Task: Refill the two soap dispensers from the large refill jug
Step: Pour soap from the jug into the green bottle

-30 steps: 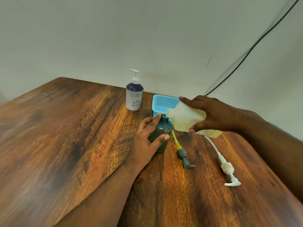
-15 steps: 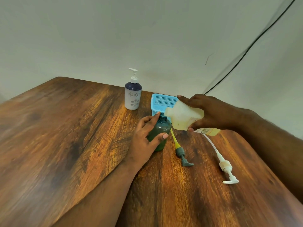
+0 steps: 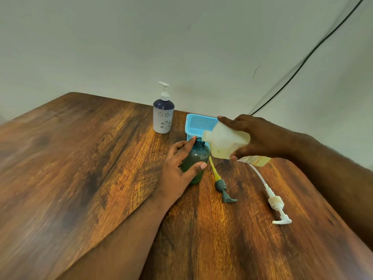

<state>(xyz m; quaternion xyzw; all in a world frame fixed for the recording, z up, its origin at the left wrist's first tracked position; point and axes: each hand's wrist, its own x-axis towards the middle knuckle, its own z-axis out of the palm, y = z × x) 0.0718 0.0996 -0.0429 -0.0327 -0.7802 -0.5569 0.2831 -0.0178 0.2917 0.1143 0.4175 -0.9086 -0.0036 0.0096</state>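
Note:
A dark green dispenser bottle stands upright and uncapped on the wooden table. My left hand wraps around its side. My right hand holds the translucent refill jug tipped sideways, its mouth right at the green bottle's neck; yellowish liquid sits inside. The second dispenser, white with a navy top and a white pump fitted, stands behind to the left.
A grey pump with a yellow tube and a white pump with a long tube lie on the table to the right. A blue perforated basket sits behind the bottles. A black cable runs along the wall.
The jug's mouth has stayed at the green bottle's neck, tipped slightly more. Both hands keep their grips; only the camera view shifted a little.

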